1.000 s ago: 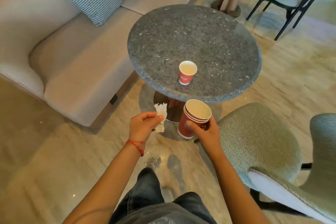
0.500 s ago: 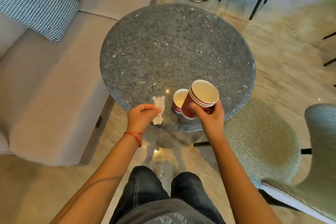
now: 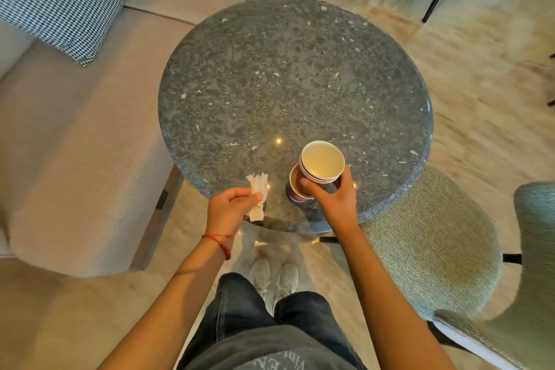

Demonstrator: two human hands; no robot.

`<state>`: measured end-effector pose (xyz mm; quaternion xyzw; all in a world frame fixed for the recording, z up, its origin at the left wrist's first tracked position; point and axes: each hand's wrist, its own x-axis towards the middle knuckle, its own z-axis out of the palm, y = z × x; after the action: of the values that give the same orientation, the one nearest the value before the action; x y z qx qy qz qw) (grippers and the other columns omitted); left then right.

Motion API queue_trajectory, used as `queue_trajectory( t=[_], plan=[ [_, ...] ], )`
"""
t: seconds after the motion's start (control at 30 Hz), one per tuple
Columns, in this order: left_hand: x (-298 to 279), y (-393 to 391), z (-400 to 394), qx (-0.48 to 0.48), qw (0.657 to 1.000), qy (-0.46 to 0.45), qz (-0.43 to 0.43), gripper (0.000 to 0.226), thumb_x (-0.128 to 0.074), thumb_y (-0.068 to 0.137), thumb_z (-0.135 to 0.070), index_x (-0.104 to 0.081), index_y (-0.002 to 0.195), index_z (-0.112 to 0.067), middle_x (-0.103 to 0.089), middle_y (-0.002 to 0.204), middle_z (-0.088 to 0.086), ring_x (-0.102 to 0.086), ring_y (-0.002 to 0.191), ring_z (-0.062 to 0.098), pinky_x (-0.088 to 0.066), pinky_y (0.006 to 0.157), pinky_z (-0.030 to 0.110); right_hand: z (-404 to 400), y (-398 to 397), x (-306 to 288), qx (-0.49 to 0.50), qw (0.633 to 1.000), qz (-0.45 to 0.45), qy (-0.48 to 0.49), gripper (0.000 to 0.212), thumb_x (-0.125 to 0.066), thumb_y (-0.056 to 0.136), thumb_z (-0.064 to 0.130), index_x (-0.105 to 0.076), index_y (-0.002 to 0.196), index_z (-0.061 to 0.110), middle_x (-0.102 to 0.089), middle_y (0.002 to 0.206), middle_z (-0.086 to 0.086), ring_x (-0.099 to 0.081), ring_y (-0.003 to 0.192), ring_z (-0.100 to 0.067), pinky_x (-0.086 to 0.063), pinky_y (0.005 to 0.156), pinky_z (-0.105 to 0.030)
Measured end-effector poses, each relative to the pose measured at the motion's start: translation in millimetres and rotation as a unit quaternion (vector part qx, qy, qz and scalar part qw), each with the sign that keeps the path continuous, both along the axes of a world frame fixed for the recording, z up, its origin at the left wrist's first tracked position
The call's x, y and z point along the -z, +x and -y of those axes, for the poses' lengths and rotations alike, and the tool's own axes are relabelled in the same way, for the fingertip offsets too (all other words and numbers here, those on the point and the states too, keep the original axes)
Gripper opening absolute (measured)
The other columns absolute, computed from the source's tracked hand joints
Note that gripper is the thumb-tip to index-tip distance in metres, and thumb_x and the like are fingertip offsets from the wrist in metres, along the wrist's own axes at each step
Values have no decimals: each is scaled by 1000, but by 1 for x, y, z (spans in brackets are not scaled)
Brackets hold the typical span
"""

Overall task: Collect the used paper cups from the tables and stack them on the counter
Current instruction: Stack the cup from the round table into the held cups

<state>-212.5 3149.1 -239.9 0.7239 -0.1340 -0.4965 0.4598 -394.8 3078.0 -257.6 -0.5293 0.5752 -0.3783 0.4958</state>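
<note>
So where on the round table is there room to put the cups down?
The speckled grey stone table is bare across its far and middle parts. Only the near edge is crowded: a red paper cup stands there, under the stacked cups in the right hand.

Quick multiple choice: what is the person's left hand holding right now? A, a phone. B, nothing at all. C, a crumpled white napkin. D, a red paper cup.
C: the left hand pinches a crumpled white napkin at the near edge of the round table, while the stack of cups is in the right hand.
</note>
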Motion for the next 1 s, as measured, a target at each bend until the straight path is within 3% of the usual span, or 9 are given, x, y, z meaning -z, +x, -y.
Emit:
queue_trajectory(
  t=[0.13, 0.3, 0.43, 0.63, 0.83, 0.9, 1.0],
  plan=[
    [0, -8, 1, 3, 1000, 8, -12, 14, -76, 71, -6, -67, 81, -9, -66, 74, 4, -62, 72, 18, -52, 69, 32, -2, -1, 14, -25, 1000, -8, 5, 68, -83, 68, 14, -44, 122, 25, -55, 112, 17, -51, 100, 19, -41, 78, -1],
    [1, -14, 0, 16, 1000, 5, -21, 13, -76, 72, -5, -67, 82, -8, -66, 73, 4, -62, 69, 16, -49, 61, 25, -7, -6, 28, -47, 998, -16, 33, 74, -85, 64, 15, -43, 123, 30, -53, 114, 21, -51, 100, 19, -42, 76, -1],
    [1, -16, -1, 17, 999, 1, -29, 14, -74, 73, -3, -66, 75, -14, -66, 74, 6, -62, 71, 19, -51, 62, 26, -10, -8, 37, -50, 997, -18, 53, 77, -86, 63, 12, -41, 119, 42, -54, 115, 20, -51, 102, 17, -44, 77, -3],
    [2, -15, -2, 16, 1000, 3, -27, 13, -75, 72, -4, -66, 76, -13, -66, 72, 5, -62, 71, 19, -51, 64, 28, -10, -7, 40, -26, 998, -33, 51, 72, -84, 64, 13, -43, 120, 32, -53, 112, 22, -50, 100, 19, -44, 75, -3],
    [4, -16, -1, 33, 999, 6, -30, 13, -75, 72, -6, -66, 80, -12, -67, 73, 5, -62, 71, 17, -51, 68, 30, -16, -11, 30, 11, 998, -4, 54, 62, -84, 66, 11, -47, 108, 37, -56, 109, 18, -53, 95, 18, -43, 74, -3],
    [5, -18, 3, 43, 999, 6, -30, 13, -75, 73, -6, -66, 78, -14, -69, 64, -1, -64, 64, 11, -52, 61, 23, -22, -15, 26, 29, 997, 18, 63, 62, -82, 68, 13, -47, 116, 30, -58, 110, 16, -54, 96, 17, -44, 76, -5],
    [5, -25, 9, 64, 997, 1, -44, 13, -74, 73, -4, -66, 79, -13, -68, 54, -11, -64, 53, 0, -50, 50, 16, -33, -26, 19, 67, 994, 50, 76, 64, -82, 67, 19, -49, 121, 27, -61, 114, 11, -57, 103, 4, -48, 84, -21]
  ],
)
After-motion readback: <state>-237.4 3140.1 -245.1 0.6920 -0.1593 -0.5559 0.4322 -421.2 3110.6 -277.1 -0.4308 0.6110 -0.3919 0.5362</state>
